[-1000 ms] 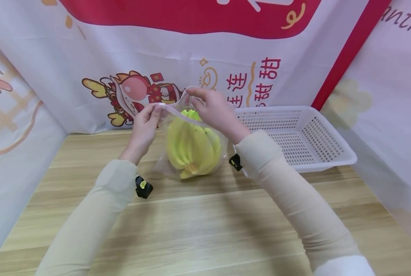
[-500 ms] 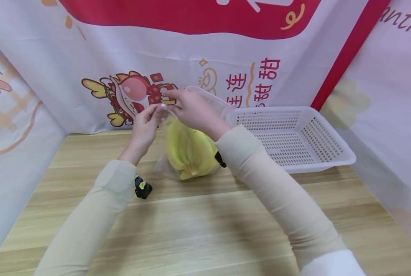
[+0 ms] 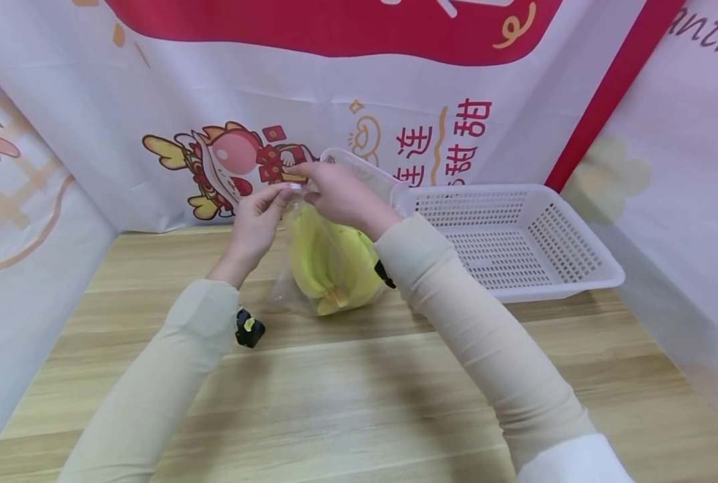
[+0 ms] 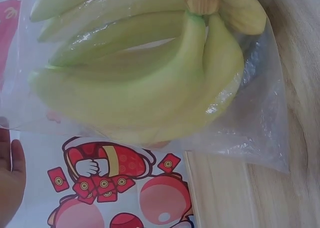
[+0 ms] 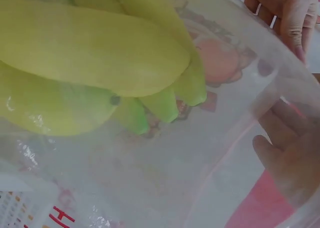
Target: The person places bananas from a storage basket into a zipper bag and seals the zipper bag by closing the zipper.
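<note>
A clear zip bag (image 3: 286,285) stands on the table with a bunch of yellow bananas (image 3: 334,268) inside, stem end low and tips upward. My left hand (image 3: 253,228) pinches the pale strip at the left corner of the bag's mouth. Close beside it, my right hand (image 3: 346,198) pinches the same strip between thumb and index finger; its grip is partly hidden. Behind that hand, the rest of the mouth stands up in a loop toward the right. In the right wrist view, the right hand (image 5: 290,153) shows through the film, below the left hand (image 5: 287,12).
A white perforated plastic basket (image 3: 515,258) sits at the right rear, just right of the bag. A printed cloth backdrop (image 3: 262,80) rises behind the wooden table (image 3: 334,389), with cloth sides left and right. Small black devices hang at both wrists.
My right hand has moved left from the middle of the bag's mouth to its left corner, meeting my left hand. Over the last half second, both hands shifted slightly right.
</note>
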The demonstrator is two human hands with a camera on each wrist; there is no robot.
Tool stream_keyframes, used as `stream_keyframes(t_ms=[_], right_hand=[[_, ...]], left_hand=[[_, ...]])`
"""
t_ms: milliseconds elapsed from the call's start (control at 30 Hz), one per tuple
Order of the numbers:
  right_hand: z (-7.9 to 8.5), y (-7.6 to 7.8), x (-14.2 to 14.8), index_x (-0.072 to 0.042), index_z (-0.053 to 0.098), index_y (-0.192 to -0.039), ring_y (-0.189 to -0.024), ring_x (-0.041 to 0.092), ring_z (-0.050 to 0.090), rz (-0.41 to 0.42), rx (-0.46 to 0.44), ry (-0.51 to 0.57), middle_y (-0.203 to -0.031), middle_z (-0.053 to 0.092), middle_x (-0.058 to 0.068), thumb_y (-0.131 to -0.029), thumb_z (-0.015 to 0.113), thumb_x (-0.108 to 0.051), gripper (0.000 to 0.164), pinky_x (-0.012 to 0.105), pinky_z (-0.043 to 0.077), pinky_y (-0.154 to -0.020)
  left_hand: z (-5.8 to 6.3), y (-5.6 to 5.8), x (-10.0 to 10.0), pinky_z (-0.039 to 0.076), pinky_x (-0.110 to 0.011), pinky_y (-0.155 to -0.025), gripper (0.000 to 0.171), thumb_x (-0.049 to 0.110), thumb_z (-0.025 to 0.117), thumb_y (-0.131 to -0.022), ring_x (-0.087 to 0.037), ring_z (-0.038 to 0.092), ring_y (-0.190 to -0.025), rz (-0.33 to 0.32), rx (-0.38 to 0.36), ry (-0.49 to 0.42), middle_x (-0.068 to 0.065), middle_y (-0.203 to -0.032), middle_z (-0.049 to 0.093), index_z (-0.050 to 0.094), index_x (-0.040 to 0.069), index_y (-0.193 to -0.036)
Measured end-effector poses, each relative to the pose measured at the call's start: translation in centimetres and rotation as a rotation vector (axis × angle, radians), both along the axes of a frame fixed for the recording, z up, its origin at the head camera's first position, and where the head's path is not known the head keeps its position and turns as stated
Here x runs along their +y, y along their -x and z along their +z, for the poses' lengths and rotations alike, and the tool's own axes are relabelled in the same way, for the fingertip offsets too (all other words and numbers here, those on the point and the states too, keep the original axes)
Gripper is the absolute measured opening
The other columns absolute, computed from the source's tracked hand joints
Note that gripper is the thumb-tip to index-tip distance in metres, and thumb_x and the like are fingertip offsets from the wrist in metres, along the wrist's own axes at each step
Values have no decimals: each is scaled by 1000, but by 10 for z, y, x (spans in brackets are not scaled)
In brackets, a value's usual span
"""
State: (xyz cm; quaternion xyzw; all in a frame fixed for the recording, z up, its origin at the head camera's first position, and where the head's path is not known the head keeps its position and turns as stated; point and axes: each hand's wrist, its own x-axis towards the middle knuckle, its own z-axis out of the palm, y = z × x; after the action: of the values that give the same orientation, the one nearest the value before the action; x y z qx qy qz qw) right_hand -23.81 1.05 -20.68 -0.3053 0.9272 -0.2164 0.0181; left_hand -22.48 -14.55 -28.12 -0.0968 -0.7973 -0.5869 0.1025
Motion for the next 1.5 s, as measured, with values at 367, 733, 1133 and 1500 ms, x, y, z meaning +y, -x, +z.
stream_keyframes(t_ms=[367,733,1133,1500], right_hand=[[-6,-1,6,-10,54,-134,-122,20,56,-14,5,30,-131,61,6,-97,49,-5,38,28,45,-105],[-8,2,6,-9,65,-122,-107,17,64,-14,15,76,-117,69,7,-97,54,-16,29,27,51,-94],[-7,-1,6,-11,73,-109,-95,14,66,-33,44,89,-105,74,5,-94,59,-27,26,25,53,-87],[-6,-2,6,-12,73,-110,-93,13,68,-36,121,12,-105,74,4,-94,60,-26,25,25,53,-85]], left_hand=[[7,-5,6,47,-11,-68,35,30,59,-93,1,57,-84,110,55,-38,16,-94,64,65,4,-116],[6,-6,9,47,-13,-68,35,33,62,-91,1,59,-81,148,62,-49,16,-89,65,68,3,-109],[7,-13,11,47,-12,-67,28,27,64,-90,0,59,-77,194,107,-67,20,-82,63,69,2,-100],[7,-12,8,48,-12,-64,27,26,62,-91,0,57,-72,227,138,-92,18,-81,62,68,1,-101]])
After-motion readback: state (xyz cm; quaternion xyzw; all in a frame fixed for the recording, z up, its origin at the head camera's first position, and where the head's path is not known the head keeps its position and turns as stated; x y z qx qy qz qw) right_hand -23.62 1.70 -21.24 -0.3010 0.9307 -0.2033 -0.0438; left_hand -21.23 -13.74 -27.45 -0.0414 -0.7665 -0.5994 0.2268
